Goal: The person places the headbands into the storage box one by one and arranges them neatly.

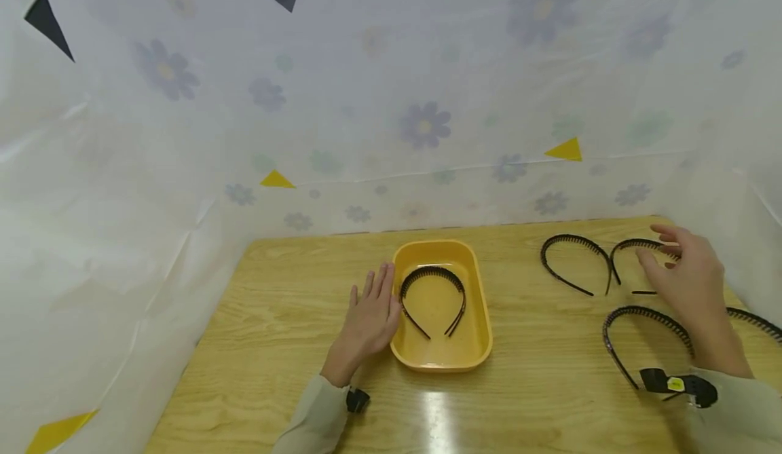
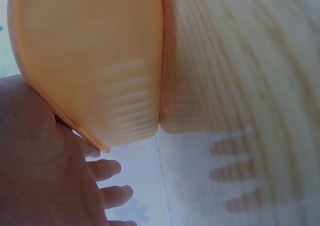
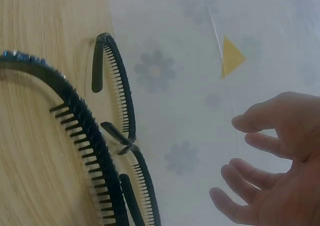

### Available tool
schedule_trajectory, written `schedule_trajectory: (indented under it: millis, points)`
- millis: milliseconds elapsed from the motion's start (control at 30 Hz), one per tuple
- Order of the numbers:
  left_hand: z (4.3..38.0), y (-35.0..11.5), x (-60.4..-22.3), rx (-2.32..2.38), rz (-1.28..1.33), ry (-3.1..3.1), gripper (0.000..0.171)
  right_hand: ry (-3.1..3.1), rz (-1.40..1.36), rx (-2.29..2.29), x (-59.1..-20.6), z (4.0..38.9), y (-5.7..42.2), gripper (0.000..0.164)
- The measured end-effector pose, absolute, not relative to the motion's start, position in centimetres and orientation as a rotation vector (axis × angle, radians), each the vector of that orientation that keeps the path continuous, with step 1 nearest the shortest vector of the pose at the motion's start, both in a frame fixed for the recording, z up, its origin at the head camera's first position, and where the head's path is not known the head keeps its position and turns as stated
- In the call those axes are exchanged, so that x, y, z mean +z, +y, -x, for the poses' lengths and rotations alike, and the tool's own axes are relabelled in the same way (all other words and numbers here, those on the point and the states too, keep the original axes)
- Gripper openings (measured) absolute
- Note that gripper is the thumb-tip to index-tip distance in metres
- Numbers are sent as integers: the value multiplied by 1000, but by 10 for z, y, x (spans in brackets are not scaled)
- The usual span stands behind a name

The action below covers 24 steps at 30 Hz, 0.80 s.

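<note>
My left hand [image 1: 369, 315] rests against the left rim of a yellow plastic tray [image 1: 482, 318], fingers straight; the left wrist view shows the palm side by the tray's outer wall [image 2: 100, 61]. Inside the tray lies a black toothed headband [image 1: 434, 272]. Over the right part of the table my right hand [image 1: 690, 271] hovers, fingers loosely bent and apart, nothing between them. Behind it a black headband [image 1: 635, 242] is partly hidden by the hand. In the right wrist view, the hand [image 3: 270, 166] is apart from the headbands [image 3: 100, 161].
Another headband [image 1: 571, 238] lies at the back, its end meeting its neighbour's. Nearer the front are a headband [image 1: 647, 310] partly behind the right wrist and one [image 1: 757, 319] at the right edge. A white flower-patterned sheet [image 1: 366, 135] stands behind the wooden table [image 1: 275, 291].
</note>
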<state>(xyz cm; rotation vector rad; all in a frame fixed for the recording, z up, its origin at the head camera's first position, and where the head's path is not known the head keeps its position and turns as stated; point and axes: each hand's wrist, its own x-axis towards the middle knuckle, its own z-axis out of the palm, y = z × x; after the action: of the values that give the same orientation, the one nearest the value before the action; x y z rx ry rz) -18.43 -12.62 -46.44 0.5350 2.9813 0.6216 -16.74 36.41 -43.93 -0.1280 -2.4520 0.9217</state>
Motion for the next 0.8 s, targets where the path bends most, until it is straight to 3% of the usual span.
schedule_trajectory:
  millis: [800]
  points:
    - [183, -127, -466, 645, -546, 2984, 59, -2638, 490, 837, -478, 164, 416, 62]
